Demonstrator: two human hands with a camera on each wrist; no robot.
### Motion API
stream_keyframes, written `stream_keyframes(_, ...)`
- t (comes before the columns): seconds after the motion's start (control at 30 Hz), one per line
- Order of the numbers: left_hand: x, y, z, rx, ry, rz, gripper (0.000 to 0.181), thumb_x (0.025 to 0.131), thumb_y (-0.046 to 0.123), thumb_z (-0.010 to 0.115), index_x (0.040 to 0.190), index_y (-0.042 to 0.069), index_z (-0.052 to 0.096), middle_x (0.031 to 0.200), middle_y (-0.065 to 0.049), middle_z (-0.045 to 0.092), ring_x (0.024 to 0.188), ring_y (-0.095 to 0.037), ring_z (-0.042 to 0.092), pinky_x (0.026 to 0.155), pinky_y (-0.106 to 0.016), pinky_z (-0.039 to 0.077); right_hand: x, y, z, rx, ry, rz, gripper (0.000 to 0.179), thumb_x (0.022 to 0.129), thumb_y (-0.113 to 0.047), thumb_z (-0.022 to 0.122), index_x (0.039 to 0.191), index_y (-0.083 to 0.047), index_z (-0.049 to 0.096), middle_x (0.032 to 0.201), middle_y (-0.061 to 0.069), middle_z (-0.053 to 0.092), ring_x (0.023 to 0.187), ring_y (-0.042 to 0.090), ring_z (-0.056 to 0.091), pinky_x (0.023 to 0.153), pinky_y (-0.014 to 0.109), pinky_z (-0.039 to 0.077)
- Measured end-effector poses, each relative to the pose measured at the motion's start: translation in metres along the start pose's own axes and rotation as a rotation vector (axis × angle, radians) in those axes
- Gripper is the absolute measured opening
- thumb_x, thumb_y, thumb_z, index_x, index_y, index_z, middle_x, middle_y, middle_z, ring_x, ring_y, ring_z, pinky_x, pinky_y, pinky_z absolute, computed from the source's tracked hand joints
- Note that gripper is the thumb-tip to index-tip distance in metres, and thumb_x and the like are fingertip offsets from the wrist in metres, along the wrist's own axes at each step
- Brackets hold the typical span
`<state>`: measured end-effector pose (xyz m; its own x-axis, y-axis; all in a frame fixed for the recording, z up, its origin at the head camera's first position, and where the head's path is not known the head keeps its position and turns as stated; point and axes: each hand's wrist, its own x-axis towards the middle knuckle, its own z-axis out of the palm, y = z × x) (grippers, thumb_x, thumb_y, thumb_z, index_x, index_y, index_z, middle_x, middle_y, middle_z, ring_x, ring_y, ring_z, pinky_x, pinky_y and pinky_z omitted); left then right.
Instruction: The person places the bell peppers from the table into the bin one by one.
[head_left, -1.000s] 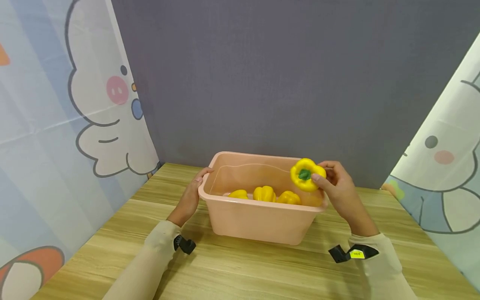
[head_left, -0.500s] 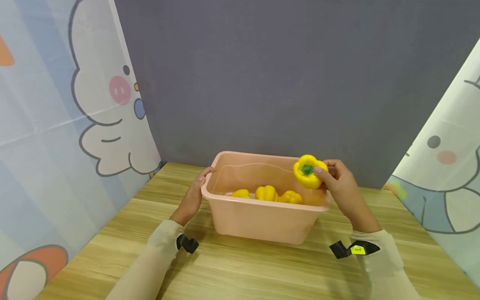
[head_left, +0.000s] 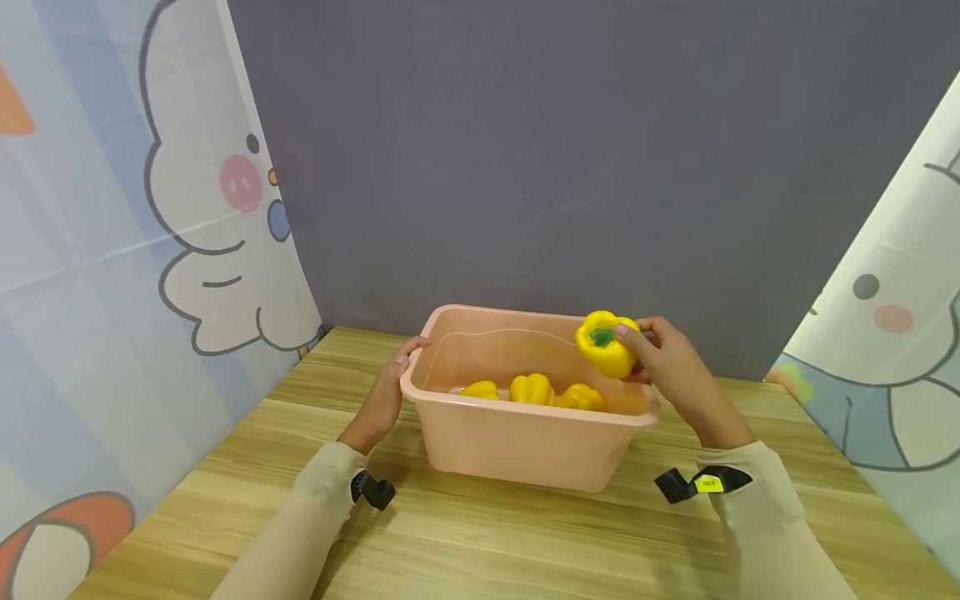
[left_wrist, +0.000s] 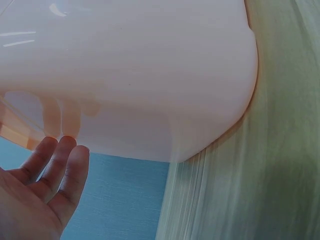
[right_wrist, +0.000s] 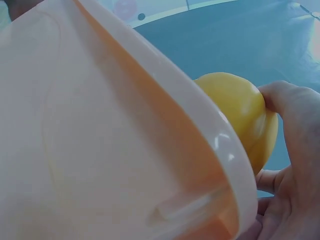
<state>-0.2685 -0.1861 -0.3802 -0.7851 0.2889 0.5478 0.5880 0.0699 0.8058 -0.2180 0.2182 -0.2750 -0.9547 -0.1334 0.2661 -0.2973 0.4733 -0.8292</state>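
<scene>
A pink plastic tub [head_left: 525, 446] stands on the table, its inside facing up. My left hand [head_left: 384, 396] holds its left rim; in the left wrist view, fingers [left_wrist: 70, 172] touch the outer wall. My right hand [head_left: 671, 367] pinches a yellow bell pepper [head_left: 611, 358] over the tub's right end, thumb near the green stem. This pepper [right_wrist: 242, 110] also shows beyond the rim in the right wrist view. Inside the tub lie a left pepper [head_left: 480, 390], a middle pepper [head_left: 532, 390] and a right pepper [head_left: 581, 397], partly hidden by the front wall.
The wood-grain table [head_left: 480, 542] extends in front of the tub and to both sides. A dark grey panel [head_left: 525, 167] rises behind it. Cartoon-printed sheets hang on the left [head_left: 82, 208] and right [head_left: 900, 333].
The held pepper first shifted slightly right, then back left, and its stem end has tipped upward. My left hand stays on the tub's rim. The head view has shifted a little.
</scene>
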Motion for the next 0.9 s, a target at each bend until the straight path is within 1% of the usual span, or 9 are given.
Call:
stream_keyframes(0.07,0.000,0.000,-0.001,-0.007,-0.003,0.004,0.057,0.109,0.039,0.018,0.147,0.001,0.039,0.152,-0.018,0.038,0.135,-0.031,0.037,0.103,-0.028,0.035,0.002,-0.001,0.001,-0.010,-0.007,0.004,0.064,0.101,-0.052,0.052,0.131,0.004,0.042,0.122,0.023,0.054,0.093,0.025,0.062,0.075,0.029,0.057)
stream_keyframes(0.2,0.000,0.000,-0.001,-0.009,-0.006,0.014,0.056,0.109,0.035,0.018,0.146,0.000,0.039,0.151,-0.019,0.037,0.135,-0.031,0.037,0.103,-0.026,0.035,0.004,-0.002,0.002,-0.019,-0.023,0.016,0.065,0.101,-0.051,0.053,0.132,0.005,0.041,0.121,0.023,0.055,0.090,0.025,0.063,0.075,0.031,0.057)
stream_keyframes(0.37,-0.001,0.003,0.000,-0.022,-0.011,0.034,0.053,0.109,0.030,0.018,0.146,-0.002,0.038,0.150,-0.022,0.037,0.134,-0.034,0.036,0.103,-0.025,0.035,0.008,-0.001,0.002,-0.024,-0.052,0.035,0.065,0.099,-0.052,0.055,0.129,0.004,0.042,0.119,0.024,0.055,0.086,0.027,0.065,0.075,0.033,0.057)
stream_keyframes(0.47,-0.001,0.003,0.000,-0.021,-0.008,0.038,0.052,0.109,0.029,0.018,0.145,-0.003,0.038,0.149,-0.023,0.037,0.135,-0.034,0.036,0.103,-0.025,0.034,0.011,-0.001,0.001,-0.064,-0.082,0.041,0.065,0.098,-0.054,0.056,0.127,0.003,0.044,0.119,0.024,0.057,0.085,0.027,0.065,0.075,0.035,0.058)
stream_keyframes(0.57,-0.001,0.002,0.000,-0.008,-0.001,0.035,0.052,0.109,0.030,0.018,0.145,-0.002,0.039,0.149,-0.022,0.038,0.135,-0.034,0.036,0.103,-0.025,0.034,0.014,-0.004,0.002,-0.120,-0.123,0.045,0.067,0.095,-0.057,0.059,0.126,0.001,0.046,0.117,0.023,0.059,0.085,0.027,0.064,0.074,0.038,0.058)
stream_keyframes(0.67,-0.001,0.001,0.000,-0.001,0.003,0.027,0.052,0.109,0.030,0.018,0.145,-0.001,0.040,0.149,-0.020,0.039,0.135,-0.032,0.036,0.103,-0.025,0.034,0.016,-0.009,0.003,-0.173,-0.171,0.045,0.068,0.093,-0.058,0.061,0.126,-0.001,0.046,0.115,0.022,0.060,0.082,0.026,0.064,0.072,0.040,0.058)
stream_keyframes(0.77,-0.001,0.001,0.000,0.011,0.009,0.024,0.053,0.109,0.031,0.017,0.145,0.000,0.040,0.149,-0.019,0.040,0.135,-0.031,0.037,0.103,-0.025,0.034,0.018,-0.015,0.003,-0.194,-0.227,0.051,0.070,0.092,-0.058,0.064,0.127,-0.001,0.045,0.114,0.022,0.060,0.077,0.026,0.065,0.071,0.040,0.058)
stream_keyframes(0.9,-0.001,0.001,0.000,0.022,0.012,0.024,0.053,0.109,0.030,0.016,0.145,-0.001,0.040,0.150,-0.019,0.039,0.135,-0.030,0.037,0.103,-0.024,0.034,0.021,-0.023,0.001,-0.194,-0.304,0.070,0.070,0.091,-0.056,0.065,0.129,-0.001,0.045,0.116,0.021,0.059,0.080,0.027,0.064,0.071,0.040,0.058)
